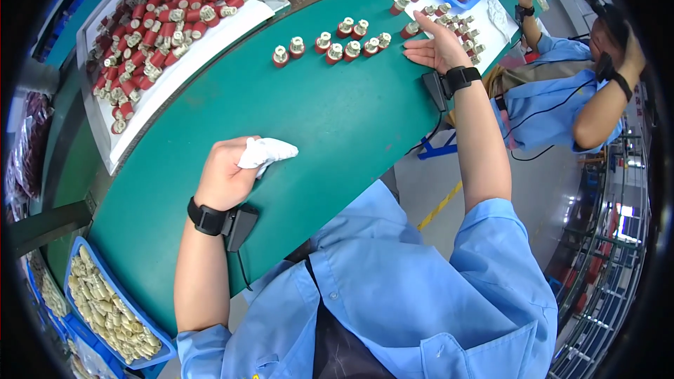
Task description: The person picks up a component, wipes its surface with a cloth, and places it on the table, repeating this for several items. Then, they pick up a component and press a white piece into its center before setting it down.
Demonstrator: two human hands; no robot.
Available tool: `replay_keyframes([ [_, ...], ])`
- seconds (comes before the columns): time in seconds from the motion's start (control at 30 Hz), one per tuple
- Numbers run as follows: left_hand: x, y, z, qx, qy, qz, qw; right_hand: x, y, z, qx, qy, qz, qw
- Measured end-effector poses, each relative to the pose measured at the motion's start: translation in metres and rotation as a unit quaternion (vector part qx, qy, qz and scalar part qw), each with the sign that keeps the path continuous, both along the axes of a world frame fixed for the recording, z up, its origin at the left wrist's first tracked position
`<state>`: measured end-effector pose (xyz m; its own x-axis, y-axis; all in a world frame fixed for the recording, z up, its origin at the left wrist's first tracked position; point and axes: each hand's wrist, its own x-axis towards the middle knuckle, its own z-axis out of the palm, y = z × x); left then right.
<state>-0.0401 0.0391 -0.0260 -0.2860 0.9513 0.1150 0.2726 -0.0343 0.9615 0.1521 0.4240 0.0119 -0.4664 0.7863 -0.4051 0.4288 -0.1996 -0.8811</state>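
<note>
Pinching white cloth (272,150) with left hand (228,170); holding open nearer right hand (442,46), with upright red-white parts (371,47) left of fingertips.

The person wears a light-blue shirt (407,274) with short, loose sleeves (491,228), a round button (333,295) and a stitched pocket (484,354); black cloth (344,347) shows at its open front. Behind the left hand (225,174), a wide black wrist strap (206,220) carries a dark, boxy module (243,226) trailing a thin black cable (243,270). The right hand (440,49) has a matching strap (463,78), module (435,90) and cable (437,126).
</note>
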Motion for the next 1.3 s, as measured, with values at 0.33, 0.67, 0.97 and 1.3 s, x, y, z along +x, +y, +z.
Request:
replay_keyframes([
  [0.33, 0.000, 0.005, 0.001, -0.016, 0.016, -0.015, 1.000, -0.004, 0.005, -0.004, -0.006, -0.011, -0.017, 1.000],
  [0.67, -0.005, 0.005, -0.010, -0.030, 0.048, -0.025, 0.998, 0.001, 0.001, -0.004, -0.054, 0.034, -0.032, 0.997],
  [0.97, -0.001, 0.001, -0.005, -0.001, 0.031, -0.032, 0.999, -0.001, 0.018, -0.012, -0.098, 0.046, -0.051, 0.993],
  [1.3, -0.005, 0.003, 0.007, 0.023, 0.028, -0.037, 0.999, -0.007, 0.015, -0.013, -0.065, 0.021, -0.082, 0.994],
])
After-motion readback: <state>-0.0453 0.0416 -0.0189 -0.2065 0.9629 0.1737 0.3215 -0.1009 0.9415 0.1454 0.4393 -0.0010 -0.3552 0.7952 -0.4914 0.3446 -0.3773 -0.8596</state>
